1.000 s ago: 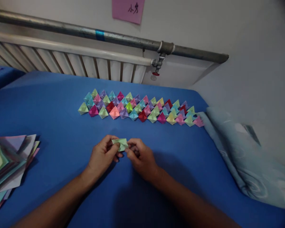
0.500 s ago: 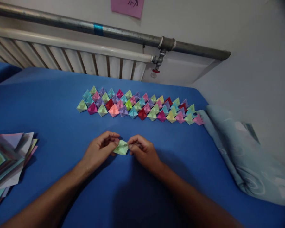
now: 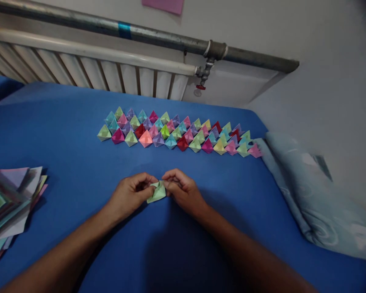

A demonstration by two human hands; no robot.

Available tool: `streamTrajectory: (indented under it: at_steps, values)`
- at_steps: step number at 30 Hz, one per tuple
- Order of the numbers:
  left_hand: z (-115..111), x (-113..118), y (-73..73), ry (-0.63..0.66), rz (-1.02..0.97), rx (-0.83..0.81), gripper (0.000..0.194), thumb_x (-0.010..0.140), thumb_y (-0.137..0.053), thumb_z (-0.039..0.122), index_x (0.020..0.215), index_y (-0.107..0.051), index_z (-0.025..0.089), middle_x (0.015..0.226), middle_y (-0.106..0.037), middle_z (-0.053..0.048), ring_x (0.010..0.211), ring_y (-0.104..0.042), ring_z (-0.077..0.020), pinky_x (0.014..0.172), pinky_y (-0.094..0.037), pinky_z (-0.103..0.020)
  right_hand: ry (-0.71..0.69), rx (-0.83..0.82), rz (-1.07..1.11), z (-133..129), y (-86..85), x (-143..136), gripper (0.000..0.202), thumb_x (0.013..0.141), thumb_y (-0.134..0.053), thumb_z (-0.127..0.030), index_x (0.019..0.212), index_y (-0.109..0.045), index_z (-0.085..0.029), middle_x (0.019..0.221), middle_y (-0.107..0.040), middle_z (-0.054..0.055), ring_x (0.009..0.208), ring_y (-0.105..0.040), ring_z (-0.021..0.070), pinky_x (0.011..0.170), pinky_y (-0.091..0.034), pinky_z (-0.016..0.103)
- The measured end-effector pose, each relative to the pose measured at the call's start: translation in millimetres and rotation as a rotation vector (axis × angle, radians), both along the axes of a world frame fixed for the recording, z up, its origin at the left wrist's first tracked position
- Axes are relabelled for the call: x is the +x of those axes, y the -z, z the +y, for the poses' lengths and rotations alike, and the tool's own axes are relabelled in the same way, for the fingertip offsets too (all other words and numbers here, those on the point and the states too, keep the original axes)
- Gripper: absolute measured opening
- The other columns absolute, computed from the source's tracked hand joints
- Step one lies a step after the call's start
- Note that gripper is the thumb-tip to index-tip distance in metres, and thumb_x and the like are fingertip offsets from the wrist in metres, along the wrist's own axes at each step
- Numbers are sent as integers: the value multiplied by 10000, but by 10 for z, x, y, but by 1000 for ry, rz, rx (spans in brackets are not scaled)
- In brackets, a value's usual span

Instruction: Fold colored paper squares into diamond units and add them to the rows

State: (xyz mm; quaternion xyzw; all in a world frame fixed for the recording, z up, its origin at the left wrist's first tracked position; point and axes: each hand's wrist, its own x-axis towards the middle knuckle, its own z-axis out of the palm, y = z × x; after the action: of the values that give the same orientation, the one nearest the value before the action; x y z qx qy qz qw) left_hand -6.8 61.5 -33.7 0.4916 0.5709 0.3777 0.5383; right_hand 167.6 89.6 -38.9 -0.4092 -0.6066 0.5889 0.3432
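Your left hand [image 3: 128, 194] and right hand [image 3: 185, 192] both pinch the light-green folded paper [image 3: 158, 193], nearer to you than the rows of origami boats [image 3: 171, 142]. The coloured paper stack [image 3: 14, 207] lies at left; at right, the bluish blanket [image 3: 305, 191] borders the boats.

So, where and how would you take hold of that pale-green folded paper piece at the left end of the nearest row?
Probably by the raised middle of the pale-green folded paper piece, pinched lightly from above and the near left: its middle appears to stand up as a peak, while a magenta folded paper piece sits close on its right.
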Motion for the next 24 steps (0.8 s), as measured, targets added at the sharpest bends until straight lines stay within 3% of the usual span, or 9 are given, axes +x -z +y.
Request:
streamTrajectory:
  at_steps: [6,10,16,24]
  values:
    - [-26,40,24,-102,62,64,211,726,-620,365,802,-701,187,707,-684,-14,620,-586,-139,581,-439,-248,51,51,-94,-65,10,-42,304,721,-647,-276,1005,-576,-197,831,-585,-7,645,-542,96,586,-462,215]
    - [-59,70,19,-137,133,108,206,765,-591,375,773,-679,189,681,-670,-2,593,-582,-131,555,-430,-236,87,137,-228,-62,25,-72,139,770,-575,-217,904,-607,-198,730,-588,-22,593,-521,91,542,-427,198]
    - [-75,89,44,-75,276,196,177,809,-534,330,798,-654,201,675,-654,6,590,-577,-131,552,-433,-236,78,250,-294,-48,43,-72,150,822,-485,-179,844,-632,-202,615,-574,-39,544,-493,97,524,-382,202]
    - [-88,93,30,-4,397,297,176,836,-510,315,788,-637,203,697,-650,10,616,-582,-127,594,-433,-238,32,403,-429,-65,53,-82,186,803,-469,-134,853,-634,-203,670,-604,-21,598,-512,114,591,-385,222]
